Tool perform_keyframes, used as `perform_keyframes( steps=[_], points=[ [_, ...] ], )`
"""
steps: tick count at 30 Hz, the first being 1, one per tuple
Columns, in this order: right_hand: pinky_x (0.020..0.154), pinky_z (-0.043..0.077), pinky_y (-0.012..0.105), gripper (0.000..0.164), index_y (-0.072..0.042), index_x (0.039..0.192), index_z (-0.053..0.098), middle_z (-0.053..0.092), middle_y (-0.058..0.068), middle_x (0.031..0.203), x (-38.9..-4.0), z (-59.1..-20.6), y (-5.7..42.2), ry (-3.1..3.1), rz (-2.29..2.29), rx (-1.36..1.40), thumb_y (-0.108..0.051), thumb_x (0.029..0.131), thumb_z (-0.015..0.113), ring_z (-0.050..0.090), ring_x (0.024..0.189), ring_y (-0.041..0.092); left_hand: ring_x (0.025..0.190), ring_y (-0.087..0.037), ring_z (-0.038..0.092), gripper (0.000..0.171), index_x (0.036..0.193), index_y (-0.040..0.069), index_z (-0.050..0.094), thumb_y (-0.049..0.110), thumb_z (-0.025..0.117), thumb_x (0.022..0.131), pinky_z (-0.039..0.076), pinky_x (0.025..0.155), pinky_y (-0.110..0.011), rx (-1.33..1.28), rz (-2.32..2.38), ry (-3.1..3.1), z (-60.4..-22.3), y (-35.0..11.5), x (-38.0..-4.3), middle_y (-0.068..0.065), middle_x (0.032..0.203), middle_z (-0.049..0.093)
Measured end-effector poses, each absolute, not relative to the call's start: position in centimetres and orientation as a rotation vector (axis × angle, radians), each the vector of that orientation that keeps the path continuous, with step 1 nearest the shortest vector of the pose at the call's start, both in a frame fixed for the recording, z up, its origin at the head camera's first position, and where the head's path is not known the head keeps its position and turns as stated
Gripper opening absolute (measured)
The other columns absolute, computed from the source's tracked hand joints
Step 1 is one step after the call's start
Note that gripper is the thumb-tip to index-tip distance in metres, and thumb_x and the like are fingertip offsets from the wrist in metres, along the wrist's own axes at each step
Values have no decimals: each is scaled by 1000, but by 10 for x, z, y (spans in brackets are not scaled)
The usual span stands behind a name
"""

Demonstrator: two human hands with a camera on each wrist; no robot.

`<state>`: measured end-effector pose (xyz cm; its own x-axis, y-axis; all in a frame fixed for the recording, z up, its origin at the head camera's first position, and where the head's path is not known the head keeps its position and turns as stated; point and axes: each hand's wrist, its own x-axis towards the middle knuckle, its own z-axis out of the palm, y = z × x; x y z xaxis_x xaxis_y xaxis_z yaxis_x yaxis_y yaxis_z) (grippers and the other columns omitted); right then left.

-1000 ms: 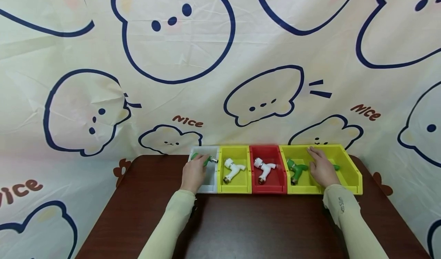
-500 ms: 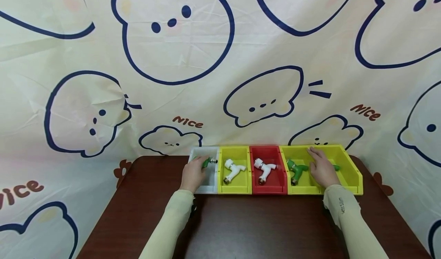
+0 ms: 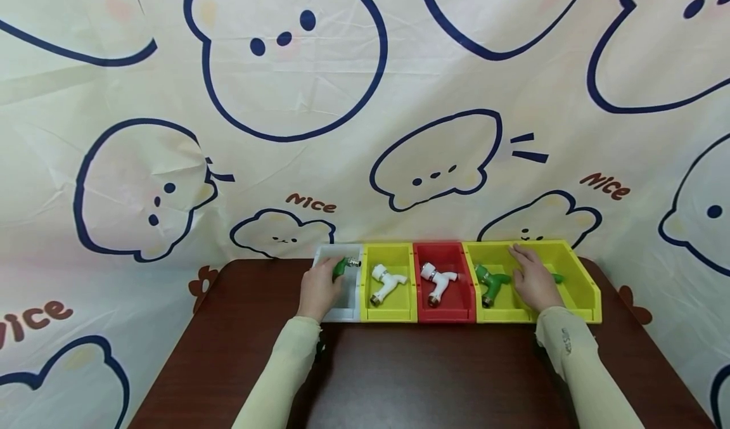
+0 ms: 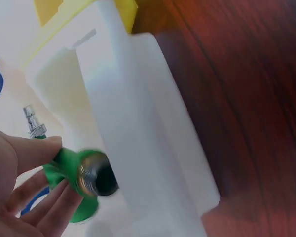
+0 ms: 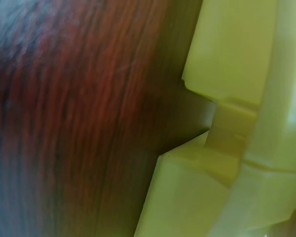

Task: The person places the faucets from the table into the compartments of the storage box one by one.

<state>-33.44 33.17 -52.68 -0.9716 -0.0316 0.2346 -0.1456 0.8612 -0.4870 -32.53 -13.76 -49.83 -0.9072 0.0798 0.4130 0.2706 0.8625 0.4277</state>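
My left hand (image 3: 319,288) grips a green plastic tap (image 4: 69,165) by its body, over the white bin (image 3: 349,313) at the row's left end. In the left wrist view, the thumb lies on one side of the tap and fingers curl under the other. Its threaded metal inlet faces the bin wall, and a metal nozzle sticks out beyond the thumb. My right hand (image 3: 536,280) reaches into the wide yellow bin (image 3: 587,302), fingers stretched toward its back wall. Left of that hand lies a green tap (image 3: 489,284); another green piece (image 3: 557,278) shows at its right, mostly hidden.
Between the hands stand a small yellow bin (image 3: 399,312) with a white tap (image 3: 388,283) and a red bin (image 3: 456,312) with another white tap (image 3: 438,283). The bins adjoin in a row along the back of the brown table (image 3: 433,372), before a printed cloth (image 3: 433,68).
The green tap in my left hand has turned slightly, its nozzle end a little higher, and more of its body shows beside the fingers. My right hand keeps its place.
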Motion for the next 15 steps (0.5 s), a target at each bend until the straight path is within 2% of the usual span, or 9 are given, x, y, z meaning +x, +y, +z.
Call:
perform_keyframes(
  steps=[7,15],
  points=[
    [109,37,67,54,4,156,40,34,27,160,-334,-526,332,-2816,756,143,-1,103,48,39,140,53,89,-31,73,37,118,9,76,0,84,83,59,78,-48,-332,-553,-2591,-499,-141,-327,-11,115,75],
    [109,36,67,54,4,156,40,33,27,160,-334,-527,334,-2820,753,141,-1,102,48,38,141,52,89,-34,73,39,120,8,74,1,84,83,59,74,-48,-334,-412,-2632,-498,-135,-325,-13,117,74]
  ],
)
